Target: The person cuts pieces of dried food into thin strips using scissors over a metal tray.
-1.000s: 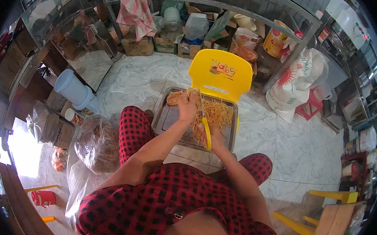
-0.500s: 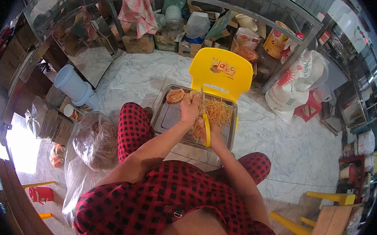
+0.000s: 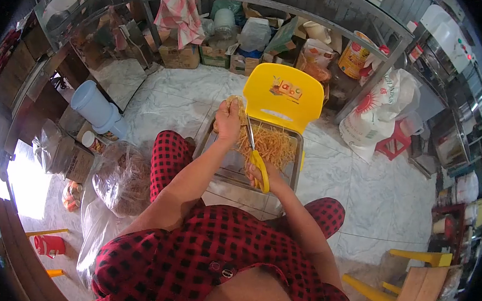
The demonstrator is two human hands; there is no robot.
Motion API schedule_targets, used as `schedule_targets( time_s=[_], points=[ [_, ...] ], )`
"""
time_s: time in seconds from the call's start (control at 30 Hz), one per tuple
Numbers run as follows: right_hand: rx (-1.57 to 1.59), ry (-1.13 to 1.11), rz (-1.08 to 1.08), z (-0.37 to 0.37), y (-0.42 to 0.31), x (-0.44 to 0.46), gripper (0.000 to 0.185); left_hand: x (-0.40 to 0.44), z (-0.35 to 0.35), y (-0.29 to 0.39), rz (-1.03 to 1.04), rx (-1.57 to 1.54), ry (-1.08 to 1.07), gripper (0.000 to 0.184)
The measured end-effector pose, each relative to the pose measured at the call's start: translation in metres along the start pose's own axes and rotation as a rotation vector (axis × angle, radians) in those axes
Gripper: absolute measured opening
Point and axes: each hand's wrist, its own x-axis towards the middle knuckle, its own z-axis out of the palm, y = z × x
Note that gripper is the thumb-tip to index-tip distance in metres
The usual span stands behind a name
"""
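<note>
My left hand (image 3: pixel 228 123) is closed on a bundle of pale yellow-brown strands (image 3: pixel 236 101), raised over the left part of a metal tray (image 3: pixel 292 182). My right hand (image 3: pixel 267 176) grips yellow-handled scissors (image 3: pixel 259 166), whose metal blades point up and left toward the bundle. Cut, loose strands (image 3: pixel 275 144) lie heaped in the right part of the tray. The tray rests on a yellow chair seat, in front of the yellow backrest (image 3: pixel 283 92) with "abc" on it. The round brown piece at the tray's left is mostly hidden behind my left hand.
Large clear bag (image 3: pixel 121 181) of brown stuff stands left of my leg, near blue-white buckets (image 3: pixel 96 107). A white sack (image 3: pixel 369 115) and red stool (image 3: pixel 395 140) stand right. Boxes (image 3: pixel 179 55) line the rack. A wooden-topped piece (image 3: pixel 418 297) is at lower right.
My left hand has moved left and up with the bundle, away from the tray's middle. The scissors have tilted leftward, and more of their blades and of the loose strands shows.
</note>
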Motion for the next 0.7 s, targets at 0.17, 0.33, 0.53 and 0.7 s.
schedule_targets(
  time_s=[0.17,0.33,0.53,0.7],
  points=[
    [0.003,-0.008,-0.042,0.002,-0.004,-0.002,0.061,0.004,-0.006,-0.010,0.016,0.082,-0.021,0.021],
    [-0.026,0.030,-0.008,0.002,-0.001,0.001,0.058,-0.006,-0.002,0.015,0.048,0.186,-0.034,0.021],
    [0.017,0.121,-0.005,0.006,0.002,0.003,0.049,-0.009,0.001,0.007,0.058,0.097,-0.018,0.020],
    [0.101,0.149,0.094,0.008,-0.031,-0.008,0.034,-0.004,0.005,-0.016,-0.032,0.002,-0.008,0.020]
  ],
)
